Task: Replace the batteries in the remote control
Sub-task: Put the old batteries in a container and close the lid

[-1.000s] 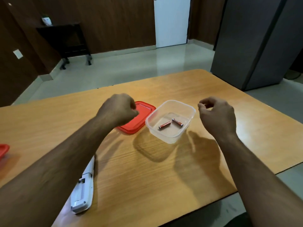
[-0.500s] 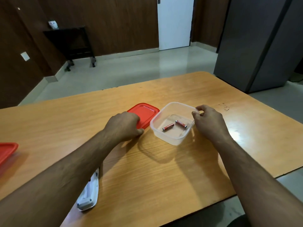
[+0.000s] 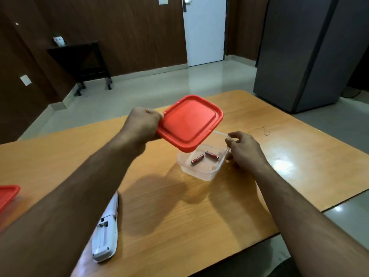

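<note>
Head view: a red lid [image 3: 189,122] is held up in the air by the left hand [image 3: 142,124]. The hand is closed tight on the lid's left edge, with the fingers curled around it. The lid is tilted and is raised over the left part of a clear box [image 3: 201,166]. The lid and the box are not touching.

The clear box is sat on the wooden counter [image 3: 179,216]. Its far right rim is pinched by the right hand [image 3: 242,150], between thumb and fingers. The other fingers are curled loosely beside the box wall.

Two small red batteries [image 3: 204,157] are seen lying flat on the bottom of the box. They are near each other but apart.

A white remote control [image 3: 105,234] is laid on the counter near the front edge, just under the left arm. It is face down, and its back slot is seen open. It is well apart from the box.

Part of a second red lid [image 3: 8,196] is seen at the far left edge of the counter.
</note>
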